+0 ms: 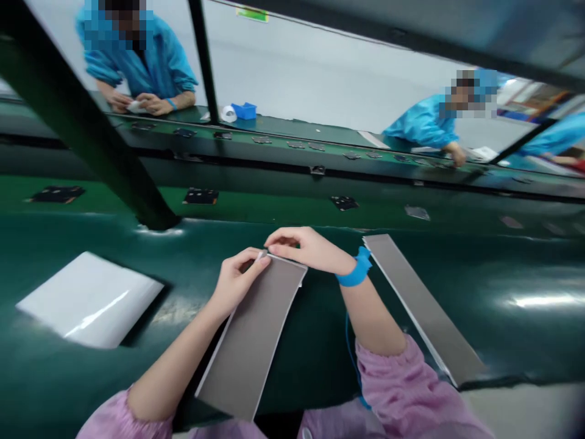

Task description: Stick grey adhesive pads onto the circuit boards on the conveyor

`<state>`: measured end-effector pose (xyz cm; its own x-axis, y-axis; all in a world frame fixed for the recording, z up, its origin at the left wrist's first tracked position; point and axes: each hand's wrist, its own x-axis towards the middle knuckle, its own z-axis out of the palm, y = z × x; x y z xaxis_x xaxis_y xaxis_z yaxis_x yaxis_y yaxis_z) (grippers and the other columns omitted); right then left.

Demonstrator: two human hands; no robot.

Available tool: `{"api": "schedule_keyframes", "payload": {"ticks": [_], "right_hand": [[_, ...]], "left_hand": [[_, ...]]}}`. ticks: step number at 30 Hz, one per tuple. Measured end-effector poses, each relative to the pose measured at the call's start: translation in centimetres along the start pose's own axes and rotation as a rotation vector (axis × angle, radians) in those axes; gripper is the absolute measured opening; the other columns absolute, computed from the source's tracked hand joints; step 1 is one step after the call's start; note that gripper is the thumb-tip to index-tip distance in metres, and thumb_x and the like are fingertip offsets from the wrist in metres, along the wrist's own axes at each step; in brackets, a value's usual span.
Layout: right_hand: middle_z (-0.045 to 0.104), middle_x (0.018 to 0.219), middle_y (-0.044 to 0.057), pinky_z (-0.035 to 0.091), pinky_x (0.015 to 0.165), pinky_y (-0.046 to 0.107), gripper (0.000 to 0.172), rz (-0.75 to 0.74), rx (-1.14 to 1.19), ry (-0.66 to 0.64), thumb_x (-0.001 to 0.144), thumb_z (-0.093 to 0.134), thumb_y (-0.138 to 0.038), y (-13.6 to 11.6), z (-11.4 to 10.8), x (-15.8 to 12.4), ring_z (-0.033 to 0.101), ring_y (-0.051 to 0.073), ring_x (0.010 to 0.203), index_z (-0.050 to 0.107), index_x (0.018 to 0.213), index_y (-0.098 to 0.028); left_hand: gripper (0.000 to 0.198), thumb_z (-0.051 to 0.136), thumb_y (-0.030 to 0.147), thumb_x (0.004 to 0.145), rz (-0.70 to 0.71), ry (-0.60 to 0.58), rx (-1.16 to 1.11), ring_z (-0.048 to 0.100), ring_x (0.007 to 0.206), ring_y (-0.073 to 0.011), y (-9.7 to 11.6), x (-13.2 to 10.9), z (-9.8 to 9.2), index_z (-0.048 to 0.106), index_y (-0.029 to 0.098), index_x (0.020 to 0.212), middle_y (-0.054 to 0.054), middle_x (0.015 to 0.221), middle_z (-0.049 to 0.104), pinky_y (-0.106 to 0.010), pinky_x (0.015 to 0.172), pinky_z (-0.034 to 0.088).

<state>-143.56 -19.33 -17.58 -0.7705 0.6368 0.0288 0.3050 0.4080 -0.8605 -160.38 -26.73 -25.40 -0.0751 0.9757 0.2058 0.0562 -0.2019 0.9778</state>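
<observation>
A long grey sheet with white edges point(256, 335) lies slanted in front of me, its near end by the table's front edge. My left hand point(237, 280) grips its far left corner, the thumb on top and the fingers curled behind. Meeting it at that same corner is my right hand point(315, 249), with thumb and forefinger pinched together. Whatever sits between those fingertips is too small to make out. A blue wrist strap point(356, 271) circles my right wrist, and its cord runs down beside the sheet.
A stack of similar grey strips point(425, 305) lies to the right. Glossy white sheets point(91, 302) lie on the left. Behind a dark post point(132, 164), flat black parts point(201, 196) sit along the green line. Two co-workers in blue point(141, 61) work across, with a blue bin point(245, 111) between them.
</observation>
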Motion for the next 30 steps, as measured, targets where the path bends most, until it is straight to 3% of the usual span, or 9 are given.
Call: {"api": "schedule_keyframes", "payload": {"ticks": [5,15,20,24,30], "right_hand": [[0.068,0.093,0.005,0.048,0.069,0.03,0.021,0.057,-0.115,0.032,0.087,0.056,-0.039,0.5,0.5,0.5,0.061,0.018,0.083,0.067,0.091,-0.021],[0.066,0.084,0.004,0.046,0.065,0.032,0.022,0.062,-0.196,0.088,0.083,0.059,-0.042,0.8,0.9,1.0,0.059,0.019,0.078,0.067,0.078,-0.023],[0.066,0.081,0.004,0.046,0.066,0.032,0.02,0.015,-0.234,0.143,0.083,0.058,-0.039,0.9,1.4,2.3,0.059,0.019,0.076,0.065,0.074,-0.022],[0.067,0.082,0.005,0.045,0.066,0.033,0.022,-0.049,-0.25,0.188,0.081,0.059,-0.041,2.6,1.0,6.3,0.059,0.02,0.075,0.066,0.076,-0.021],[0.07,0.083,0.005,0.046,0.074,0.034,0.02,0.02,-0.372,0.094,0.079,0.058,-0.036,7.6,-1.2,16.4,0.062,0.02,0.079,0.068,0.077,-0.019]], "left_hand": [[0.023,0.066,0.039,0.078,-0.031,0.021,-0.033,0.059,0.071,-0.0156,-0.2,0.3,0.1,0.069,0.017,0.072,-0.002,0.074,0.068,-0.026,0.068,0.045],[0.022,0.066,0.037,0.081,-0.028,0.002,-0.064,0.059,0.072,-0.0152,-0.1,0.3,-0.1,0.069,0.017,0.071,-0.002,0.074,0.067,-0.027,0.07,0.044],[0.025,0.065,0.041,0.081,-0.095,0.057,-0.091,0.058,0.071,-0.0151,-0.8,0.6,-0.2,0.071,0.017,0.077,-0.002,0.074,0.067,-0.026,0.066,0.042],[0.029,0.064,0.044,0.08,-0.152,0.128,-0.098,0.059,0.071,-0.0161,-1.2,1.0,-0.5,0.07,0.016,0.076,-0.002,0.074,0.067,-0.026,0.065,0.043],[0.029,0.063,0.044,0.081,-0.16,0.221,-0.038,0.061,0.074,-0.0183,-2.3,2.2,-2.2,0.07,0.016,0.076,-0.004,0.078,0.068,-0.027,0.065,0.044]]}}
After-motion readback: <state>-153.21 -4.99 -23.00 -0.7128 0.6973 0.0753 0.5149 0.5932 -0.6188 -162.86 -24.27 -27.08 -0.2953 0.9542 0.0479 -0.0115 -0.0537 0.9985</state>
